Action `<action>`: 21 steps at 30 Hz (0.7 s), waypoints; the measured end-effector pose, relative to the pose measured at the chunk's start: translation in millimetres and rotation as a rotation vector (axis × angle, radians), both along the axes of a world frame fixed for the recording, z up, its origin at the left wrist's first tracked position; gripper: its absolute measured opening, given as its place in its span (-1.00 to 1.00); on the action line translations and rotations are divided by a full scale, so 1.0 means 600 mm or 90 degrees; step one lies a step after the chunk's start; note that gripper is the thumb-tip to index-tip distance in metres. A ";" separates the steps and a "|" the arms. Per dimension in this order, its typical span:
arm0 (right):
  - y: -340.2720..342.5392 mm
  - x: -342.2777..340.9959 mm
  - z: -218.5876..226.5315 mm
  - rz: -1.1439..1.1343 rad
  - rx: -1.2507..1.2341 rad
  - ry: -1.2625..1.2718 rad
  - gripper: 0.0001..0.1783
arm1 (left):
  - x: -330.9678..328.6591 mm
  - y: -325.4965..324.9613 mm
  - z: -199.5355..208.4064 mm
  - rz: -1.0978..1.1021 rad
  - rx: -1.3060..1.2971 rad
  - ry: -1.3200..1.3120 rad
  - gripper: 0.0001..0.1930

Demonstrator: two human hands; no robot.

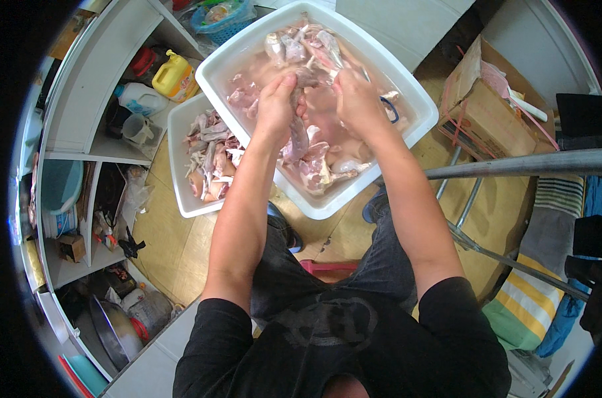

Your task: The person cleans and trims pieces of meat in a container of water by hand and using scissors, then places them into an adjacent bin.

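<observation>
A large white tub (pixel 211 73) in front of me holds pinkish water and several raw poultry pieces (pixel 314 166). Over it, my left hand (pixel 278 99) is closed round a long, skin-covered poultry piece (pixel 299 138), one end hanging down below the fingers. Close by on the right, my right hand (pixel 361 99) is closed at the lower end of a pale poultry piece (pixel 327 48), its fingers partly hidden. Beside that hand shows a blue loop (pixel 392 111), like a scissors handle; I cannot tell whether the hand touches it.
A second white tub (pixel 176 142) with cut poultry stands on the floor at the left, partly under the large tub. White shelves (pixel 92 40) with a yellow jug (pixel 175 74) line the left side. At right are a cardboard box (pixel 490 109) and a metal bar (pixel 520 166). A red stool (pixel 327 267) shows between my legs.
</observation>
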State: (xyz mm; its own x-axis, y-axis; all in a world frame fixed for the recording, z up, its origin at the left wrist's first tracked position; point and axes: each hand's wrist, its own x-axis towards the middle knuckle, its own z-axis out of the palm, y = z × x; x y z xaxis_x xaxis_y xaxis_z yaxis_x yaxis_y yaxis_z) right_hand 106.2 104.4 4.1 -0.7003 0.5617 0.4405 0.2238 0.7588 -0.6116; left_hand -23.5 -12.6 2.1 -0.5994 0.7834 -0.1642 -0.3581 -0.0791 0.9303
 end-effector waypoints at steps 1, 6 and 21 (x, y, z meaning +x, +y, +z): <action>0.002 -0.002 -0.002 -0.017 -0.028 -0.055 -0.90 | -0.006 -0.004 0.001 0.019 0.037 -0.057 -0.71; 0.016 -0.014 -0.049 0.003 0.056 -0.114 -0.86 | -0.017 -0.019 0.024 0.056 0.097 -0.196 -0.71; -0.009 -0.049 -0.009 0.064 -0.158 0.047 -0.82 | -0.009 -0.010 0.003 -0.015 0.095 -0.200 -0.68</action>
State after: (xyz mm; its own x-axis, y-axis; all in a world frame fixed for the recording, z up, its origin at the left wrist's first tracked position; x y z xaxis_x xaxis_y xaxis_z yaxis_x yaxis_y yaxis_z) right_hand 77.1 98.7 -1.2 -0.7289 0.5883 0.3503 0.1026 0.5997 -0.7936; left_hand -28.7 -18.7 4.1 -0.5196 0.8255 -0.2203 -0.6283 -0.1943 0.7533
